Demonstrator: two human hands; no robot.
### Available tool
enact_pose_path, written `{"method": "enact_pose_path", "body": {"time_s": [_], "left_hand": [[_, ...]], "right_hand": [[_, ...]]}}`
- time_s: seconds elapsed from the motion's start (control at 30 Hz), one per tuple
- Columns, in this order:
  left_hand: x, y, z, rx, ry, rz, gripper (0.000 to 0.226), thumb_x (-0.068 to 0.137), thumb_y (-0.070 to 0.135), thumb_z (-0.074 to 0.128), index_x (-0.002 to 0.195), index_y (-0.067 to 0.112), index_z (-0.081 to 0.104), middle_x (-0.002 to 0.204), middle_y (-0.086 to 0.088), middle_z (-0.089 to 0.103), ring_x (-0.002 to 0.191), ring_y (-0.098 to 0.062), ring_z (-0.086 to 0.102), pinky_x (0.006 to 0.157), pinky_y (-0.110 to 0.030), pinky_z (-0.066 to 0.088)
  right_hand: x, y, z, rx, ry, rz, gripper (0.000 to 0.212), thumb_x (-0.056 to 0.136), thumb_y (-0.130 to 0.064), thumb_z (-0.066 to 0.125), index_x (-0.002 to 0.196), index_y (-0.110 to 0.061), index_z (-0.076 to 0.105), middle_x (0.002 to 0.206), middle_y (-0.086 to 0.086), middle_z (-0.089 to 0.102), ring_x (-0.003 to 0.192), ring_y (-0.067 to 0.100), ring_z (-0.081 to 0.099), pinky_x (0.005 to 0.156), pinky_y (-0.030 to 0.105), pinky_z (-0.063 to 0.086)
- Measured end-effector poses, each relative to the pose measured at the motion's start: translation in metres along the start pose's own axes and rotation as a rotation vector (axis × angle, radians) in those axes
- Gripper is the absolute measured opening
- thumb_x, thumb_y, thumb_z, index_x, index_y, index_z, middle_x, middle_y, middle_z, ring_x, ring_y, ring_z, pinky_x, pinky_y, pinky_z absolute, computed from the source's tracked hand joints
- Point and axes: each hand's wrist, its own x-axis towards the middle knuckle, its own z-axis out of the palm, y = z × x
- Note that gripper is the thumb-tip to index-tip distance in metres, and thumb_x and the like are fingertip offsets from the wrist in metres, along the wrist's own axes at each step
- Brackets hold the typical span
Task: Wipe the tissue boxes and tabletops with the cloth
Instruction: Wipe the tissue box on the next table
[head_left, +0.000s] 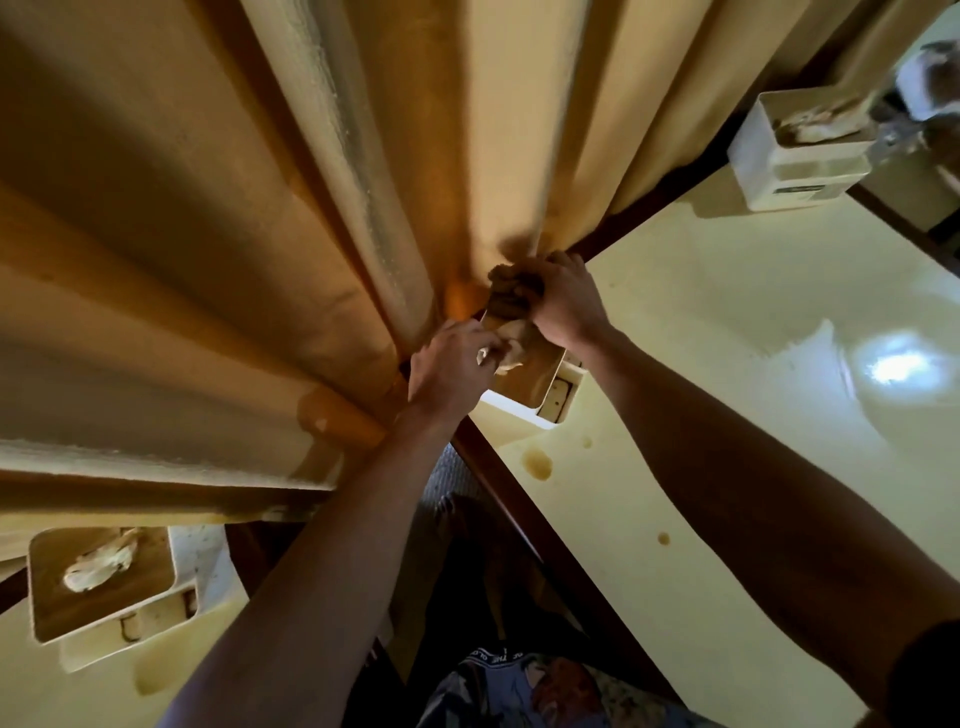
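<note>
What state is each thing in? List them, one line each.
Middle tissue box: on the tabletop edge, tissue sticking up, being wiped.
Cloth: bunched in the right hand.
Left hand: holds the box's near side.
Left tissue box: untouched, tissue out.
Far tissue box: untouched.
Tabletop: glossy, brown spots.

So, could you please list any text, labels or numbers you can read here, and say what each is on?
Nothing can be read for certain.
Far tissue box: a dark label on its side, too blurred to read.
Patterned garment: a band of pale letters along its top edge, upside down and too small to read.
</note>
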Motion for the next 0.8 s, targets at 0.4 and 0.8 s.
{"method": "enact_pose_path", "body": {"time_s": [0.4, 0.8], "left_hand": [[0.002, 0.037, 0.005, 0.079, -0.067, -0.067, 0.047, 0.091, 0.047, 0.065, 0.132, 0.024, 0.059, 0.132, -0.001, 0.055, 0.128, -0.025, 0.048, 0.100, -0.043, 0.047], [0.016, 0.080, 0.032, 0.204, -0.320, -0.395, 0.124, 0.074, 0.070, 0.078, 0.161, 0.020, 0.005, 0.169, -0.023, -0.015, 0.157, -0.041, -0.011, 0.126, -0.056, 0.010]], "right_hand": [[-0.067, 0.056, -0.020, 0.766, 0.054, 0.624, 0.017, 0.101, -0.031, 0.066, 0.115, -0.022, 0.068, 0.114, 0.008, 0.075, 0.101, 0.025, 0.073, 0.084, 0.034, 0.057], [-0.106, 0.057, 0.002, 1.069, -0.123, 0.859, 0.040, 0.089, -0.050, 0.072, 0.101, -0.012, 0.072, 0.105, 0.015, 0.077, 0.098, 0.036, 0.075, 0.092, 0.053, 0.061]]}}
